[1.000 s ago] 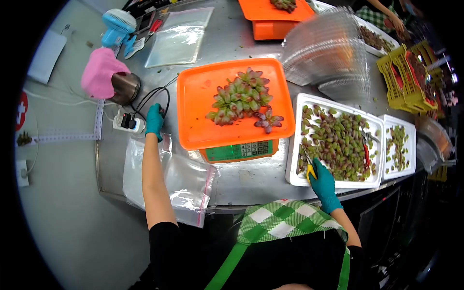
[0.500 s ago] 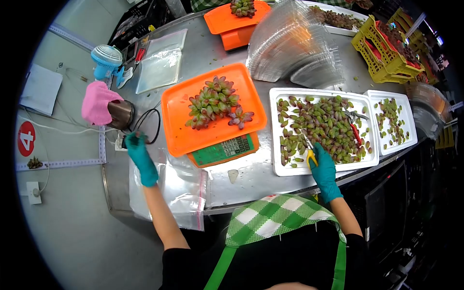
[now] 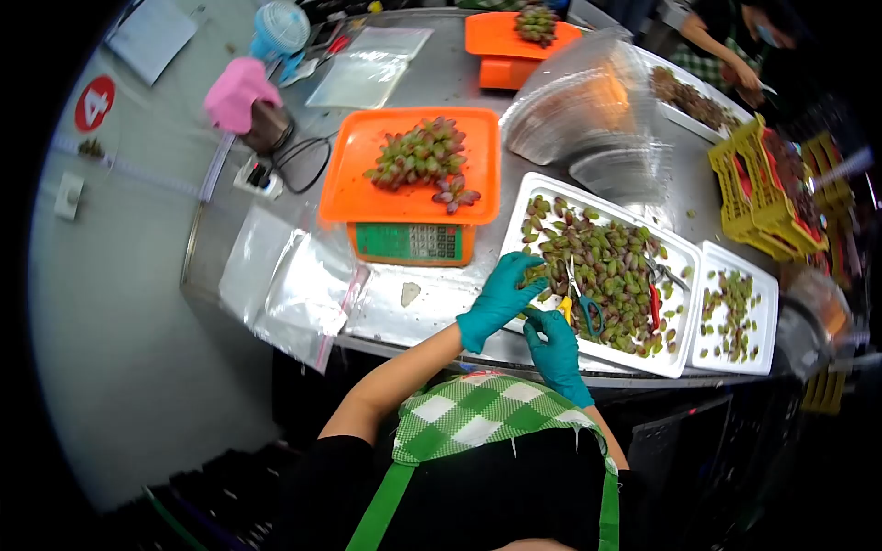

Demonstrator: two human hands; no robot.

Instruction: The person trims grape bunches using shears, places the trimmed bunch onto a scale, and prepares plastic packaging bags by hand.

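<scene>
Loose elongated green-and-purple grapes (image 3: 611, 262) cover much of a white tray (image 3: 675, 358). At the tray's left edge, my teal-gloved left hand (image 3: 503, 296) has its fingers curled on a few grapes, mostly hidden by the glove. Just below it, my right hand (image 3: 554, 354) is half open with bent fingers apart, close to the tray's front left edge. Scissors (image 3: 586, 305) with yellow and teal handles lie on the grapes near it. Farther right rests a red-handled cutter (image 3: 654, 305). A bunch of grapes (image 3: 421, 151) and a small cluster (image 3: 455, 195) sit on an orange scale (image 3: 358, 197).
Clear plastic bags (image 3: 276, 285) lie left of the scale. Stacked clear clamshell boxes (image 3: 579, 119) stand behind the tray. A smaller white tray (image 3: 712, 361) of grapes is at right, with yellow crates (image 3: 753, 202) beyond. Another person's hand (image 3: 746, 75) works at the back.
My left hand has moved right from beside the scale to the grape tray. My right hand has let go of the scissors and shifted left. The whole view has turned.
</scene>
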